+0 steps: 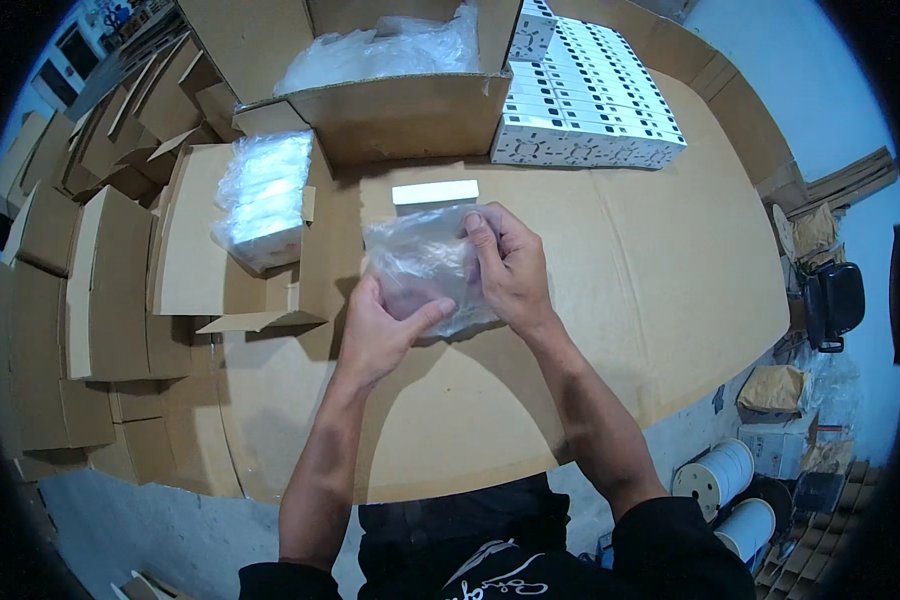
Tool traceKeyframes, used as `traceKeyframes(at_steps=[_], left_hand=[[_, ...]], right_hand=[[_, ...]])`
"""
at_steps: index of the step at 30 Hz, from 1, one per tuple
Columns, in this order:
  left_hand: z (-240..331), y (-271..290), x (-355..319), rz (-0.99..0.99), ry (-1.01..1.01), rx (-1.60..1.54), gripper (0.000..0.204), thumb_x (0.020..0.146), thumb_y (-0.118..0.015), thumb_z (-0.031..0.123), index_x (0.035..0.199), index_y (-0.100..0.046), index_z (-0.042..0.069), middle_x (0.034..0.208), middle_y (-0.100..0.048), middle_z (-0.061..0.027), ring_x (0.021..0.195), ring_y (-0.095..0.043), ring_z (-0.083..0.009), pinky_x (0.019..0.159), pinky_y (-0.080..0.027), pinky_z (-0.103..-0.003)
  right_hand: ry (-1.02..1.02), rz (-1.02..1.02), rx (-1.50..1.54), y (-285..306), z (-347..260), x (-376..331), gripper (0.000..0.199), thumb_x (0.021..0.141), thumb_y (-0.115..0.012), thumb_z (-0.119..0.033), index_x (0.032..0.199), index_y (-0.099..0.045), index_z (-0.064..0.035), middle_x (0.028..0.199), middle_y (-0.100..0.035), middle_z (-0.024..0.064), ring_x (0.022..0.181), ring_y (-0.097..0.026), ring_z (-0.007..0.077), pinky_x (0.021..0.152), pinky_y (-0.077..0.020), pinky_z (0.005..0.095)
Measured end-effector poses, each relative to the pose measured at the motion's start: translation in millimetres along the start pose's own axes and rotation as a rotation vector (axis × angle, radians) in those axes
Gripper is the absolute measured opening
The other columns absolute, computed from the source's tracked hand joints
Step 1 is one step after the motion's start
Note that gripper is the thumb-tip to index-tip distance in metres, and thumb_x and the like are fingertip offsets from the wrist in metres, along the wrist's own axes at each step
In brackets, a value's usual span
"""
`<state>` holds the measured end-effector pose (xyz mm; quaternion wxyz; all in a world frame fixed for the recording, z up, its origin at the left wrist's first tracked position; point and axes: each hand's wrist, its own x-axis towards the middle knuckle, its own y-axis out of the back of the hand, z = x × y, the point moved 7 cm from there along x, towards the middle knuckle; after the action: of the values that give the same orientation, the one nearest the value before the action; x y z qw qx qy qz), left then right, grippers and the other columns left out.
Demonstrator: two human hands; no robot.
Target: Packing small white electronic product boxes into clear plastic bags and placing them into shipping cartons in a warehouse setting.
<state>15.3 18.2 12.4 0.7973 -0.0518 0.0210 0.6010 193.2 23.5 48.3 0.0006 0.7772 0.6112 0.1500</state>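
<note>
Between my two hands is a clear plastic bag (415, 262), held up over the cardboard-covered table (660, 250). My left hand (385, 325) grips its lower left part, thumb laid across the front. At the upper right edge, my right hand (512, 262) pinches the bag between thumb and bent fingers. Just beyond the bag lies a small white box (435, 194), its near side partly hidden by the plastic. To the left, an open cardboard carton (200, 240) holds several white boxes wrapped in clear plastic (270, 195).
A larger open carton (410, 115) with clear plastic bags (385, 50) inside stands at the back. Right of it sits a block of stacked white patterned boxes (590, 100). Folded cardboard cartons (105, 280) crowd the left side. Spools (720, 475) rest on the floor at lower right.
</note>
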Motion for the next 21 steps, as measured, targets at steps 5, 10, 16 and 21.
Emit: traceKeyframes(at_steps=[5, 10, 16, 21], left_hand=[[2, -7, 2, -0.153, 0.081, 0.107, 0.045, 0.083, -0.086, 0.009, 0.120, -0.062, 0.001, 0.103, -0.073, -0.0079, 0.093, -0.070, -0.0155, 0.087, -0.058, -0.032], [2, -6, 4, -0.146, 0.020, 0.166, 0.043, 0.082, -0.085, 0.009, 0.119, -0.064, 0.002, 0.101, -0.073, -0.0081, 0.095, -0.070, -0.0150, 0.086, -0.058, -0.032], [1, -9, 6, -0.146, -0.066, 0.215, 0.047, 0.080, -0.086, 0.009, 0.121, -0.065, 0.000, 0.105, -0.074, -0.0100, 0.096, -0.071, -0.0162, 0.086, -0.057, -0.033], [-2, -8, 5, -0.150, -0.034, 0.235, 0.048, 0.079, -0.087, 0.010, 0.121, -0.066, 0.000, 0.102, -0.075, -0.0110, 0.092, -0.071, -0.0164, 0.082, -0.057, -0.034]], right_hand=[[-0.111, 0.045, 0.265, 20, 6, 7, 0.016, 0.103, -0.062, -0.015, 0.107, -0.067, -0.0009, 0.082, -0.068, 0.0046, 0.072, -0.062, 0.0091, 0.062, -0.0488, 0.0282], [0.464, 0.099, -0.314, 36, -55, 6, 0.031, 0.083, -0.076, -0.010, 0.113, -0.070, -0.0057, 0.107, -0.069, 0.0090, 0.098, -0.063, 0.0243, 0.086, -0.0513, 0.0366], [0.605, -0.063, -0.546, 16, -61, -3, 0.040, 0.074, -0.080, -0.016, 0.113, -0.074, -0.0138, 0.124, -0.063, 0.0072, 0.115, -0.054, 0.0313, 0.097, -0.0446, 0.0436], [0.593, -0.092, -0.569, 3, -66, -10, 0.040, 0.072, -0.082, -0.010, 0.110, -0.075, -0.0146, 0.126, -0.064, 0.0071, 0.117, -0.055, 0.0309, 0.102, -0.0431, 0.0462]])
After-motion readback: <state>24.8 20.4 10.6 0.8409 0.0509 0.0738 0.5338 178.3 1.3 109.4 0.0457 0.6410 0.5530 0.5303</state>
